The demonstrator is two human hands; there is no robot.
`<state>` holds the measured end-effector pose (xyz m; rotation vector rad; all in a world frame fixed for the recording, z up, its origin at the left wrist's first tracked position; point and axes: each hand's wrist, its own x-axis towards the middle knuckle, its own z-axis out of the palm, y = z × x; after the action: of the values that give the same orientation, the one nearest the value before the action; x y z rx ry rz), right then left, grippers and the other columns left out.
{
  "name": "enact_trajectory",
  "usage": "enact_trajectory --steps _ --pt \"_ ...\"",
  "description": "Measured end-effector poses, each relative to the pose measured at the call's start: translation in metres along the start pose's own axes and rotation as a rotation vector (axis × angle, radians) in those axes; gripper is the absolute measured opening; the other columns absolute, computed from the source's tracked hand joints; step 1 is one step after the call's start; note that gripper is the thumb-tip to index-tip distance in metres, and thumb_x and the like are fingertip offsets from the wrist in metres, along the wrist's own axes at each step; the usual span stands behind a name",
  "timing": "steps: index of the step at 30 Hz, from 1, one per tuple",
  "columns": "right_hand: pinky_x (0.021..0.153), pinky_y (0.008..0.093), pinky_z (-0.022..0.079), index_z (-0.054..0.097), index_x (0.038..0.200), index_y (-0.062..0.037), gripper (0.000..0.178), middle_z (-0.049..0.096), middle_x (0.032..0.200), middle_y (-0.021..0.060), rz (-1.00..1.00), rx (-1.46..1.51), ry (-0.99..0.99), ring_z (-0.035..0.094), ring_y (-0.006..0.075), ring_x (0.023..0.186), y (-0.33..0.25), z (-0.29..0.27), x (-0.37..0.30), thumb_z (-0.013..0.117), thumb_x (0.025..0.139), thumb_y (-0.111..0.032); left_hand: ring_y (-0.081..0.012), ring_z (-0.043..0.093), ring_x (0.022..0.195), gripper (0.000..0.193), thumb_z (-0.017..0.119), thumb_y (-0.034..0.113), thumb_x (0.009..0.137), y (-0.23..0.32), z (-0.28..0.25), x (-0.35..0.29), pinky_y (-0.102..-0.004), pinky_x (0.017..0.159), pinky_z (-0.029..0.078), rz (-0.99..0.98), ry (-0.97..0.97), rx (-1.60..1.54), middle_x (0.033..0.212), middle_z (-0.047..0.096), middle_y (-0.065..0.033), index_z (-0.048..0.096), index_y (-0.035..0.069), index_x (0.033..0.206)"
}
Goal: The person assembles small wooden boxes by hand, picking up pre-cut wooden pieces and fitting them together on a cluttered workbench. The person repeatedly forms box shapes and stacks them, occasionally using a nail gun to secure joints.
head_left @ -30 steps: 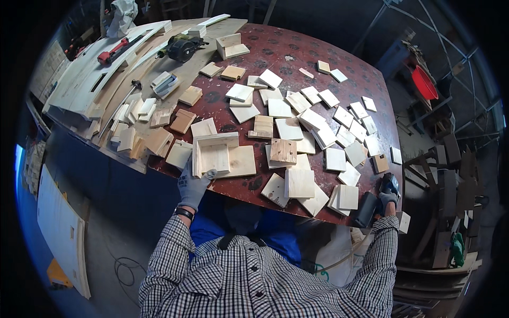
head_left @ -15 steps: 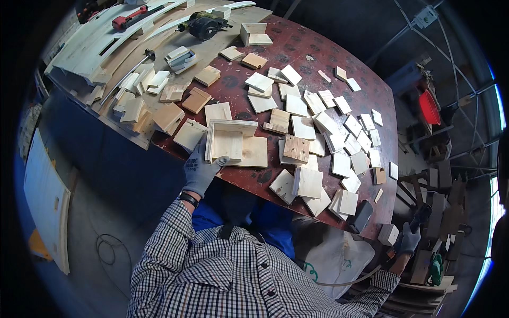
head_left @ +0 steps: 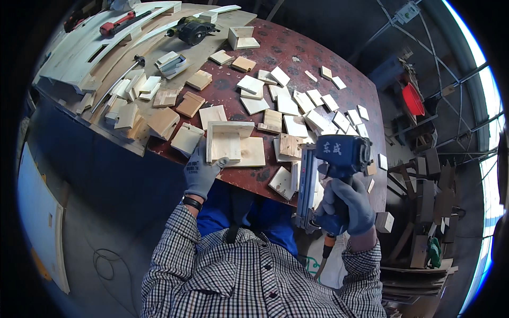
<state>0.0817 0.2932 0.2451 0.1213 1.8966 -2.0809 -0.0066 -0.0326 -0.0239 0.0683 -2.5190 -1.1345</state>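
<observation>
My left hand [head_left: 201,168], in a grey glove, grips the near left side of a small wooden corner assembly [head_left: 229,129] made of pale boards set at right angles. Its thumb lies on the near edge, and a flat wooden piece [head_left: 253,152] sits against its right side. In my gloved right hand [head_left: 354,204] is a blue-black nail gun [head_left: 342,153], fingers wrapped around its handle. A hose with an orange fitting [head_left: 329,241] hangs from the handle's base. The gun is held above the right part of the table, hiding some wooden blocks beneath.
Many loose pale wooden blocks [head_left: 288,105] cover the dark red table [head_left: 318,58]. Toward the far left are a hammer [head_left: 139,60], a dark power tool [head_left: 192,31] and a red tool [head_left: 117,24]. Boards and scrap wood [head_left: 424,191] are stacked beyond the table's right side.
My right hand has come up from beyond the table's right edge, bringing the nail gun over the table. My left hand still grips the corner assembly. The whole view has shifted slightly.
</observation>
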Motion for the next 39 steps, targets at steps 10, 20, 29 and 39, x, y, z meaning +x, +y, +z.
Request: enact_trajectory --steps 10,20,29,39 --pt "0.058 0.0289 0.054 0.063 0.103 -0.0061 0.027 0.064 0.079 0.0041 0.308 -0.265 -0.201 0.065 0.0146 0.060 0.066 0.084 0.165 0.076 0.095 -0.028 -0.0350 0.063 0.129 0.090 0.083 0.051 0.084 -0.004 0.006 -0.003 -0.0423 0.103 0.055 0.027 0.011 0.070 0.146 0.061 -0.0198 0.048 0.004 0.152" --pt "0.056 0.0298 0.054 0.063 0.103 -0.0063 0.022 0.064 0.079 0.0044 0.389 -0.375 -0.213 0.063 0.0138 0.057 0.060 0.078 0.184 0.074 0.097 -0.025 -0.0342 0.064 0.128 0.094 0.081 0.057 0.084 0.004 -0.004 -0.003 -0.0433 0.103 0.055 -0.066 -0.067 0.069 0.147 0.059 -0.0189 0.046 0.003 0.152" --pt "0.052 0.0306 0.055 0.064 0.104 -0.0043 0.023 0.062 0.077 0.0041 0.484 -0.507 -0.174 0.061 0.0134 0.053 0.052 0.082 0.192 0.071 0.098 -0.025 -0.0345 0.067 0.124 0.092 0.077 0.063 0.084 0.011 -0.011 0.000 -0.0440 0.100 0.057 -0.099 -0.106 0.066 0.144 0.062 -0.0178 0.048 0.005 0.150" --pt "0.052 0.0291 0.055 0.062 0.093 -0.0065 0.019 0.061 0.071 0.0024 0.511 -0.503 -0.161 0.060 0.0121 0.051 0.043 0.083 0.187 0.073 0.095 -0.022 -0.0346 0.068 0.119 0.094 0.071 0.071 0.085 0.003 -0.003 -0.005 -0.0455 0.094 0.059 -0.053 -0.084 0.087 0.140 0.064 -0.0180 0.050 0.004 0.147"
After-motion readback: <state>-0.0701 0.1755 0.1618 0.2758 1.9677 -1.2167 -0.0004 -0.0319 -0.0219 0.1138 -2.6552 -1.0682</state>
